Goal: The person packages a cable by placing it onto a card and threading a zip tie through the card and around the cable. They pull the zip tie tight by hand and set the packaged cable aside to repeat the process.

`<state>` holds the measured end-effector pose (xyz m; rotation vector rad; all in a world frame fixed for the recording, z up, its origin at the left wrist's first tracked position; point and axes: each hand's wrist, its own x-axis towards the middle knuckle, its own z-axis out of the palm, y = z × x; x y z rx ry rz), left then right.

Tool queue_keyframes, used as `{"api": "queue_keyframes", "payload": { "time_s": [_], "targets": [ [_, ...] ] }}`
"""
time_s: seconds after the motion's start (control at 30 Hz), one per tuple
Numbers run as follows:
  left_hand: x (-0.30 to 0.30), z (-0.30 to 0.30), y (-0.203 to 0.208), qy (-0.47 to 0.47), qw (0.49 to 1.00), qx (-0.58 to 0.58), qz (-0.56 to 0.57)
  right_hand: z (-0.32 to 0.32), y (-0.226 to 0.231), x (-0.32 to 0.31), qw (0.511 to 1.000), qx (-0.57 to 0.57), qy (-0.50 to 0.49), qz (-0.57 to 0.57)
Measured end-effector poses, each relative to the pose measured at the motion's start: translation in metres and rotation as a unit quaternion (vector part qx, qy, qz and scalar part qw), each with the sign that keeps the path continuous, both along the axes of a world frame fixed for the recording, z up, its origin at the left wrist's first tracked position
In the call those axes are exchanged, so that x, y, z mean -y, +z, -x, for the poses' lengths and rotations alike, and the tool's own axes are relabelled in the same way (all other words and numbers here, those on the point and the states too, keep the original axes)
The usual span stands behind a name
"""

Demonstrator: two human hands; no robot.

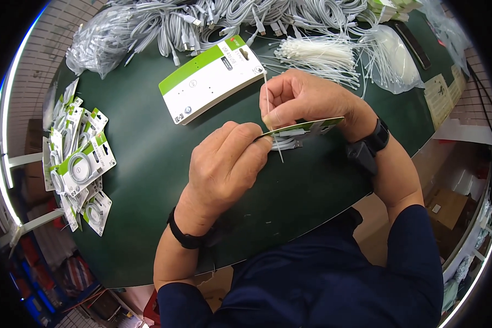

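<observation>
Over the middle of the table, my left hand (218,164) is closed on a green-and-white backing card (331,122), seen nearly edge-on. A coiled grey-white USB cable (287,144) lies against the card's near side, its coil partly hidden by my left fingers. Running past the card is a thin white cable tie (280,155), which sticks out above and below it. My right hand (314,101) pinches this tie between thumb and fingers just above the card. Beyond both hands rests a stack of flat backing cards (208,85).
Carded cables (85,164) are heaped at the left. Bundled loose cables (229,19) line the far edge, beside a plastic bag of cables (101,44). Loose cable ties (317,54), a bag of ties (399,68) and a dark phone-like slab (413,45) lie far right.
</observation>
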<state>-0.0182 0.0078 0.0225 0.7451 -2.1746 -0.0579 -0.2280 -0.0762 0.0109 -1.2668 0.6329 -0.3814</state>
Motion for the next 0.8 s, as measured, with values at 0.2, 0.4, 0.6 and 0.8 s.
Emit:
{"api": "queue_keyframes", "payload": {
  "time_s": [0.2,0.4,0.6,0.8],
  "targets": [
    [-0.001,0.000,0.003,0.007,1.000,0.021,0.003,-0.001,0.004,-0.001,0.998,0.036,0.035,0.026],
    [-0.006,0.001,0.010,0.009,0.998,0.055,-0.020,-0.002,0.016,-0.002,0.995,0.031,-0.016,-0.097],
    [-0.006,0.000,0.008,-0.005,0.998,0.055,-0.038,0.002,0.011,0.001,0.997,-0.012,0.062,0.050],
    [-0.007,0.003,0.008,-0.006,0.998,0.053,-0.040,0.000,0.010,-0.002,0.997,0.020,0.066,0.022]
  ]
}}
